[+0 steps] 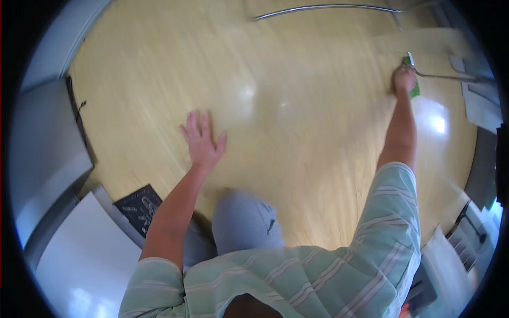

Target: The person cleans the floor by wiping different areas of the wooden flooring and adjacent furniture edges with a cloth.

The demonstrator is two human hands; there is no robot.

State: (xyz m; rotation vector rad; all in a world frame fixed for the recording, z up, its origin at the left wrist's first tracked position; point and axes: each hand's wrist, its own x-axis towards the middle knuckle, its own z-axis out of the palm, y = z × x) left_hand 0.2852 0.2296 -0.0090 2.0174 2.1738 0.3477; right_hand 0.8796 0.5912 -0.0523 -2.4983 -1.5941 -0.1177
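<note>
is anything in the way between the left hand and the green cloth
Only the right hand, which is on the green cloth. Nothing else visible stands on the wooden floor between the left hand and it; the thin metal bar extends away on the far side.

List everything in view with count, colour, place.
Floor: 1, light wood, across the view
Cloth-like item: 1, green, at right hand
Curved bar: 1, silvery, top
Thin rod: 1, greyish, beside right hand
Boxy unit: 1, grey, left edge
Cable: 1, black, by that unit
Patterned panel: 1, black and white, lower left
Smooth surface: 1, white, bottom left
Right-edge items: several, pale and dark, too blurred to name
Shirt: 1, striped green, bottom
Trousers: 1 pair, grey, bottom centre
Hands: 2, bare; left hand left of centre, right hand upper right
</note>
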